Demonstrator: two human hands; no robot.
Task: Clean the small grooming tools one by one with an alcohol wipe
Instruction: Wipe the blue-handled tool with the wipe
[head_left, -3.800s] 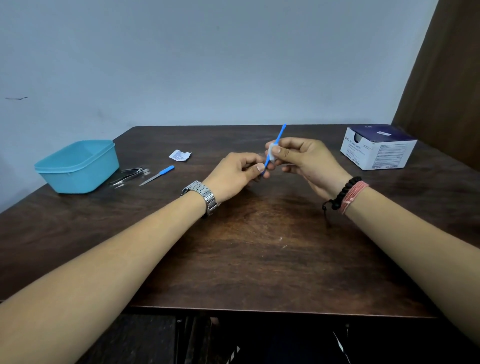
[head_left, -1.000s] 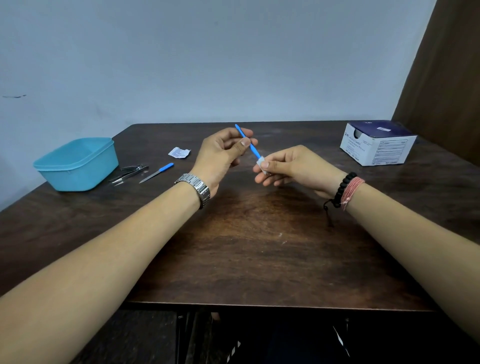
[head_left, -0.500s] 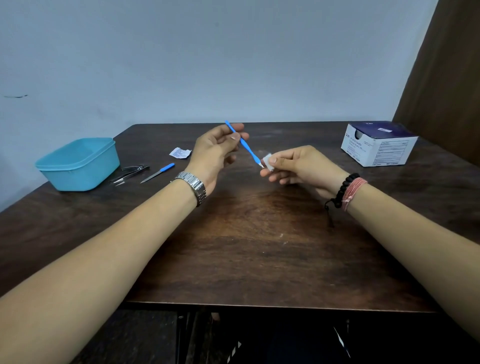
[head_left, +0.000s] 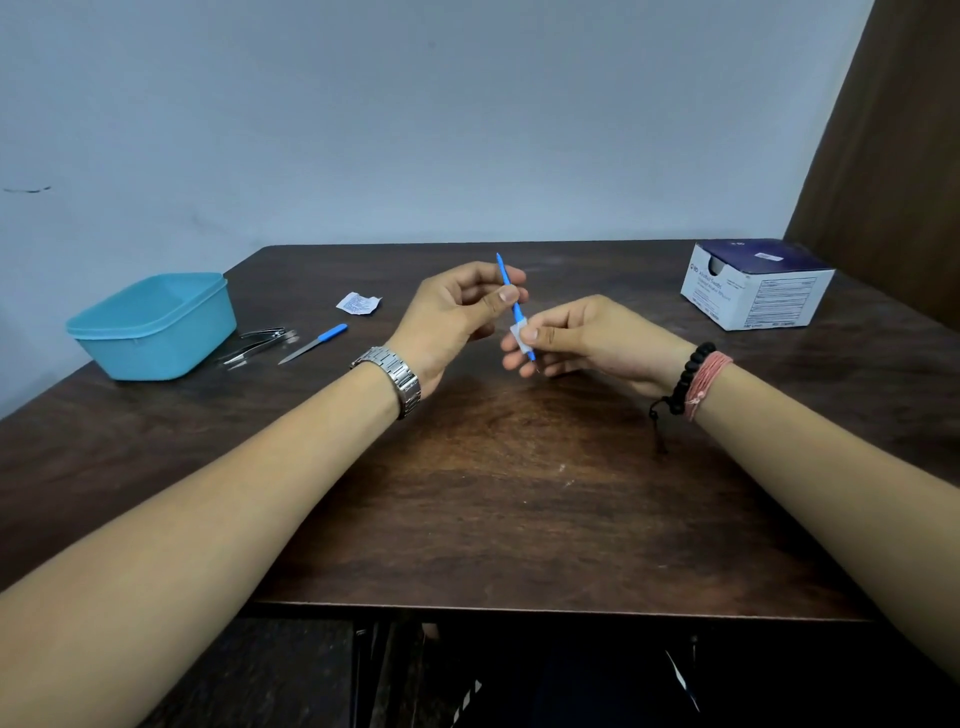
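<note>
A thin blue stick tool stands nearly upright above the table's middle. My left hand pinches its upper half between thumb and fingers. My right hand pinches a small white alcohol wipe folded around the tool's lower part, and the blue tip pokes out below the wipe. On the left lie a nail file with a blue handle, a nail clipper and tweezers.
A teal plastic tub stands at the far left. A torn wipe wrapper lies behind the tools. A white and navy box of alcohol swabs stands at the back right. The dark wooden table ends near my elbows.
The blue tool has swung from slanted to nearly upright. Half a second ago the wipe was off its tip; now my right hand has the wipe wrapped round its lower part.
</note>
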